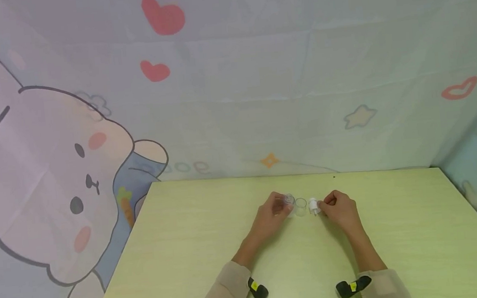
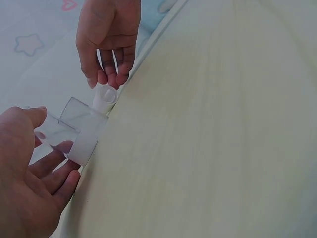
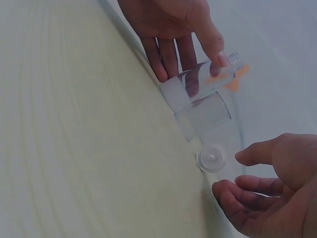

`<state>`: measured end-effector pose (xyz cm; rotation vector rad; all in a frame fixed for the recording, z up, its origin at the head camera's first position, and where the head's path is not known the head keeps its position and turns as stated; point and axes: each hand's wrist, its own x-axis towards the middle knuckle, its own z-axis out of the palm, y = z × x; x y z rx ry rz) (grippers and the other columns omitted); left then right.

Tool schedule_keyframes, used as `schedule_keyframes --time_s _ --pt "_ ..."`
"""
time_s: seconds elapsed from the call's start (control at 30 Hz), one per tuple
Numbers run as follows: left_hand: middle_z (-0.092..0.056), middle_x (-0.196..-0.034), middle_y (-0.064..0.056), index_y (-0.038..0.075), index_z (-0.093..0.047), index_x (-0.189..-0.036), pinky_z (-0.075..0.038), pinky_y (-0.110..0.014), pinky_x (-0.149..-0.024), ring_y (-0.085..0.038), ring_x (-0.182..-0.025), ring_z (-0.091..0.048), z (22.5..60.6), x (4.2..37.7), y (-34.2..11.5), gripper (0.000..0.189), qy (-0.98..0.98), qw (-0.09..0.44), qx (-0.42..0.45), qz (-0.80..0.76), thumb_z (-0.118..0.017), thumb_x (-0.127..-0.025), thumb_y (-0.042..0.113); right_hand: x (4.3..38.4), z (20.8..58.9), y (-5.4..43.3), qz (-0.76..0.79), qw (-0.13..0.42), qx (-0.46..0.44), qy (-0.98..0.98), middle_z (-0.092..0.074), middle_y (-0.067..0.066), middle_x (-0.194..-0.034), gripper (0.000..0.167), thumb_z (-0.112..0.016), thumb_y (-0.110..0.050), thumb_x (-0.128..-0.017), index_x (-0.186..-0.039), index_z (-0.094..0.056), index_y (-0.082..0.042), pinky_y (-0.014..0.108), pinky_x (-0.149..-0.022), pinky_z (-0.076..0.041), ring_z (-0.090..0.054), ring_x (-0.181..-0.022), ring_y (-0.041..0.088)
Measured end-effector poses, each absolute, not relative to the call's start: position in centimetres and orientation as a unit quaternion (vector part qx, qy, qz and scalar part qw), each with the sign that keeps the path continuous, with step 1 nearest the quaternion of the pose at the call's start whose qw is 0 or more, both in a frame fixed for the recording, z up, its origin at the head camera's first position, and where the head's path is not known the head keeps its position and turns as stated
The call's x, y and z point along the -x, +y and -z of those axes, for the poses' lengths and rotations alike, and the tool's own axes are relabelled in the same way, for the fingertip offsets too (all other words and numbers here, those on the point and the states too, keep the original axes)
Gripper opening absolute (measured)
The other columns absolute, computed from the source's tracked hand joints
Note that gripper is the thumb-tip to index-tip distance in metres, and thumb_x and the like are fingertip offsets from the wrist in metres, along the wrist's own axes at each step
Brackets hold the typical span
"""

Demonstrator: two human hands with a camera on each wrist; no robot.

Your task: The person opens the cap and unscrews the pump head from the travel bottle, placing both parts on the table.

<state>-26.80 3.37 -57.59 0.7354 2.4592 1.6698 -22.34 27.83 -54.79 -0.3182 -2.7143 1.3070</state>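
My left hand (image 1: 268, 218) holds a small clear bottle (image 3: 210, 78) between thumb and fingers. The bottle stands upright, its threaded neck uncovered and its base frosted-looking. Close beside it on the table is a clear open-topped cylinder (image 3: 210, 111), perhaps a cover. Right of that stands a small white nozzle-like piece (image 1: 313, 205) with a round top. My right hand (image 1: 342, 210) is at this white piece. In the right wrist view its thumb and fingers are spread just short of the piece, with a gap between them.
The pale yellow-green table (image 1: 180, 267) reaches back to a fabric backdrop (image 1: 236, 121) printed with a rabbit, hearts and stars. A tiny dark speck (image 1: 333, 176) lies near the table's back edge. Both sleeves carry black wrist cameras.
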Motion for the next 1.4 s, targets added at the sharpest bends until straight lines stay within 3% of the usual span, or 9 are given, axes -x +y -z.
schedule_keyframes --time_s 0.37,0.73,0.97,1.4 --pt "-0.071 -0.130 -0.009 0.019 -0.057 -0.136 -0.056 -0.034 -0.104 -0.025 -0.120 -0.071 57.9 27.0 3.3 0.036 0.807 0.022 -0.248 -0.535 -0.062 -0.108 0.041 22.4 54.3 28.2 -0.439 0.052 0.108 -0.890 -0.072 0.006 -0.081 0.031 -0.070 -0.029 -0.102 -0.105 -0.066 0.001 0.030 -0.063 -0.050 -0.064 -0.073 0.020" --pt "-0.069 -0.132 -0.012 0.017 -0.055 -0.136 -0.056 -0.034 -0.104 -0.027 -0.122 -0.070 57.7 26.9 2.8 0.035 0.810 0.024 -0.253 -0.529 -0.062 -0.109 0.037 22.1 53.9 28.5 -0.448 0.052 0.104 -0.887 -0.074 0.014 -0.088 0.032 -0.069 -0.030 -0.103 -0.107 -0.064 0.002 0.030 -0.061 -0.052 -0.066 -0.072 0.020" --pt "-0.068 -0.135 -0.013 0.016 -0.054 -0.137 -0.056 -0.036 -0.105 -0.031 -0.125 -0.068 57.2 27.1 2.6 0.034 0.812 0.030 -0.248 -0.527 -0.063 -0.109 0.034 22.1 53.4 28.7 -0.441 0.059 0.089 -0.891 -0.073 0.010 -0.091 0.034 -0.067 -0.033 -0.105 -0.110 -0.063 0.000 0.033 -0.062 -0.053 -0.066 -0.074 0.021" --pt "-0.068 -0.136 -0.012 0.018 -0.054 -0.138 -0.057 -0.037 -0.104 -0.028 -0.127 -0.067 57.0 26.9 2.2 0.035 0.808 0.046 -0.242 -0.535 -0.063 -0.109 0.035 21.5 52.6 29.5 -0.428 0.053 0.077 -0.899 -0.071 0.019 -0.112 0.045 -0.064 -0.043 -0.106 -0.119 -0.064 0.001 0.036 -0.072 -0.054 -0.068 -0.097 0.033"
